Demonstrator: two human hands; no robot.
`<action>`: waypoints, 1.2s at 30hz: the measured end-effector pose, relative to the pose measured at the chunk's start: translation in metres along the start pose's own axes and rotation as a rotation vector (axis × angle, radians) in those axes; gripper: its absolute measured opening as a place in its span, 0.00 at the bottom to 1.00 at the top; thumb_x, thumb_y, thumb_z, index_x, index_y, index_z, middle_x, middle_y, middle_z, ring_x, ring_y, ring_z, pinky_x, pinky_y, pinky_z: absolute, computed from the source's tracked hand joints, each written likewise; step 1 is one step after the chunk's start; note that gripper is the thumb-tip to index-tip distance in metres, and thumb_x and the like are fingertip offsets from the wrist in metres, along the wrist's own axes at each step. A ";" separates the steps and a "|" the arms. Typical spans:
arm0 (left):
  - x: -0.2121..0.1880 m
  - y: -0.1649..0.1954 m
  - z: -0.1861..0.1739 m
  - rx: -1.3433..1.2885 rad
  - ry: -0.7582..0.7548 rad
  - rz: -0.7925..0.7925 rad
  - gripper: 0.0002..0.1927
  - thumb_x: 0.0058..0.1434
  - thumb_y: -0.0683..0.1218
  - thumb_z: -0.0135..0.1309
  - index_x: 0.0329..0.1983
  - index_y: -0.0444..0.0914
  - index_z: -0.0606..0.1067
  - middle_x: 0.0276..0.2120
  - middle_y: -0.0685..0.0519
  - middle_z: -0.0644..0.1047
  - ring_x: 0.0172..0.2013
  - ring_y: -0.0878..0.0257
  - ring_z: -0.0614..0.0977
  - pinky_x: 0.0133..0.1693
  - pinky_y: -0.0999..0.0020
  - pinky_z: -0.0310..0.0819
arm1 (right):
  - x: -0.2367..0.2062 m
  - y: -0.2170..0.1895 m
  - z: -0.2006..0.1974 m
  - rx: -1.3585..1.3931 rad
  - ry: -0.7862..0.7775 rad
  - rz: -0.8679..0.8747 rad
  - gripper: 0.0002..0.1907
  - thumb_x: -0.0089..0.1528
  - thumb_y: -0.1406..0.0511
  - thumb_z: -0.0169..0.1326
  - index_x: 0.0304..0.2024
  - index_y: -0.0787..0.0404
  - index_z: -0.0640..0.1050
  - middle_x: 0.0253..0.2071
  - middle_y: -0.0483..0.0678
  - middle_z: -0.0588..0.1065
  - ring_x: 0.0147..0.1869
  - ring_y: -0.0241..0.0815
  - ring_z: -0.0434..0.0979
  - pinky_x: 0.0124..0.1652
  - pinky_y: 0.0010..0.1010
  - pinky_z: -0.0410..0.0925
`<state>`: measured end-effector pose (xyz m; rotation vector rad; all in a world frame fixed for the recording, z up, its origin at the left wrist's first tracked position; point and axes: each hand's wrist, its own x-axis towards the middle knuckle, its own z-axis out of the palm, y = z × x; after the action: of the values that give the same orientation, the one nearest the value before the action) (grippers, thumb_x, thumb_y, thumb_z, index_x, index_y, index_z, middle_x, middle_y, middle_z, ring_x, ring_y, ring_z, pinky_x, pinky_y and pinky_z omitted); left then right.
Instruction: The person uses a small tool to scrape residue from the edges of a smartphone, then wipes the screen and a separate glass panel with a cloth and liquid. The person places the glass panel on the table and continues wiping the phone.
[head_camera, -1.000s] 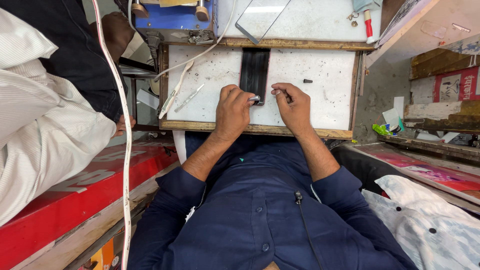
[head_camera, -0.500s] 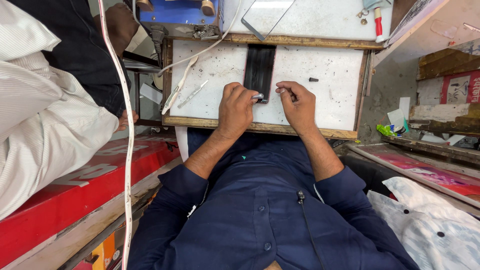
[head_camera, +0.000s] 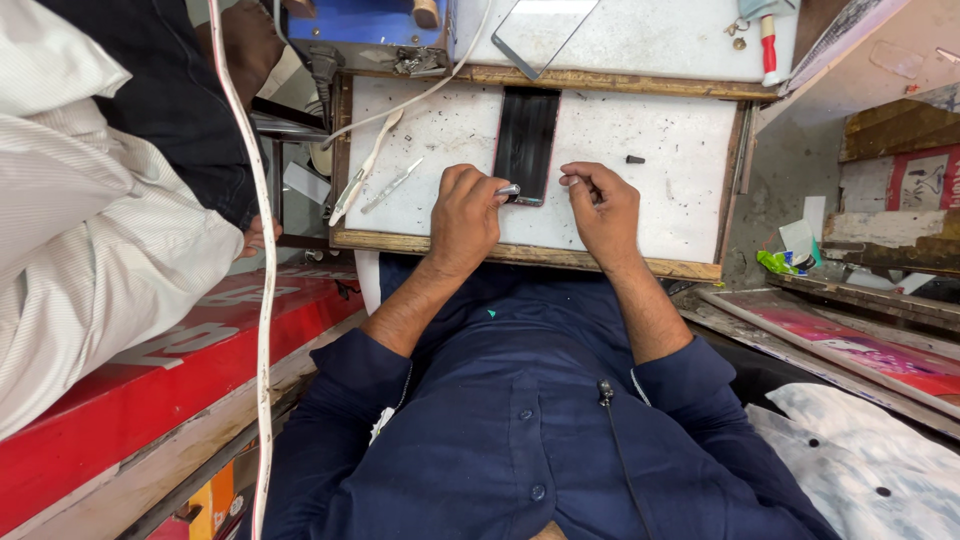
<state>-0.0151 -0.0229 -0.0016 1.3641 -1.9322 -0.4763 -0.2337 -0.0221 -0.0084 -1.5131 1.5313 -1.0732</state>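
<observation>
The left hand (head_camera: 467, 215) grips a small silver metal tool (head_camera: 508, 190) at the flat black rectangular phone (head_camera: 526, 145). The right hand (head_camera: 603, 205) pinches shut on something too small to tell; white cable (head_camera: 375, 155) and tweezers (head_camera: 392, 185) lie left of it.

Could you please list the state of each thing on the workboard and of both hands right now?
phone: flat on the white workboard, dark face up.
left hand: shut on a small metal tool at the phone's near end.
right hand: fingers pinched together beside the phone; contents cannot be told.
tweezers: lying loose, unheld.
white cable: hanging slack.
</observation>
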 end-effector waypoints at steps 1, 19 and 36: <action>0.000 -0.001 -0.001 0.001 0.002 -0.001 0.08 0.60 0.37 0.61 0.43 0.36 0.79 0.38 0.50 0.77 0.49 0.51 0.75 0.47 0.59 0.76 | 0.000 0.000 0.001 0.004 -0.001 0.004 0.09 0.69 0.72 0.53 0.49 0.63 0.81 0.40 0.47 0.83 0.35 0.26 0.76 0.35 0.18 0.69; 0.002 -0.005 -0.003 0.006 0.006 -0.030 0.08 0.61 0.38 0.61 0.43 0.35 0.79 0.38 0.50 0.76 0.49 0.52 0.76 0.46 0.62 0.77 | 0.005 -0.005 -0.005 -0.032 -0.007 0.002 0.08 0.69 0.72 0.53 0.49 0.64 0.81 0.39 0.47 0.83 0.35 0.27 0.76 0.34 0.19 0.68; 0.003 -0.008 -0.021 0.009 0.043 -0.027 0.07 0.61 0.37 0.60 0.42 0.35 0.78 0.38 0.49 0.75 0.46 0.49 0.76 0.46 0.57 0.74 | 0.007 -0.008 -0.007 -0.018 -0.006 0.004 0.08 0.69 0.72 0.53 0.49 0.64 0.81 0.39 0.46 0.83 0.35 0.27 0.75 0.35 0.19 0.68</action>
<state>0.0052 -0.0269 0.0084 1.3970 -1.8855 -0.4486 -0.2374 -0.0282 0.0017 -1.5227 1.5432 -1.0547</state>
